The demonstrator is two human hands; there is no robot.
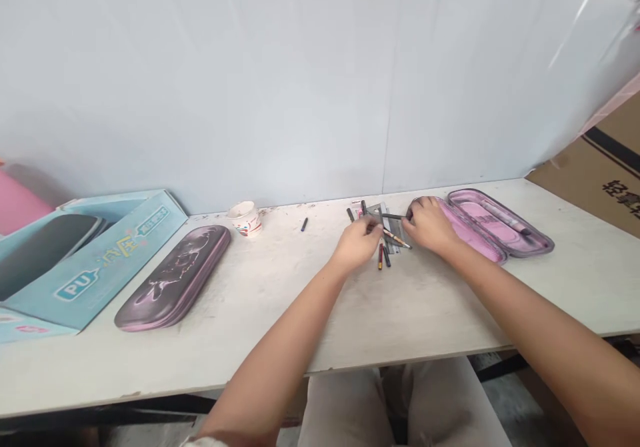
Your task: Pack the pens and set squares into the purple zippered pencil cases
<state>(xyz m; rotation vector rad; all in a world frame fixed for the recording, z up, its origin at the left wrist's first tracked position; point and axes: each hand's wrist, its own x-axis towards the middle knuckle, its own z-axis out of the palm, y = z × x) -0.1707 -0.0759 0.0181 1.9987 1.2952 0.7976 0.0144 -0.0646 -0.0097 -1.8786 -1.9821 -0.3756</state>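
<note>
My left hand [356, 241] is closed at the pile, its thumb and fingertips on the end of a patterned pen [397, 238]. Facing it, my right hand [431, 224] is curled over the near-left end of an open pink pencil case [480, 240], with a dark pen [393, 216] reaching from its fingers toward the pile. Beneath and between the hands lie clear rulers [393, 227]. Around them are a red-and-black pen piece [380, 257], a dark pen piece [387, 256] and other dark pieces. A pen-like item [504, 217] rests inside the case's far half.
A closed black-and-pink pencil case [175, 277] lies left, beside a light-blue box [105, 267] holding more cases. A paper cup [245, 219] and a small dark-blue pen piece [304, 224] stand near the wall. A cardboard box [595, 167] is at right.
</note>
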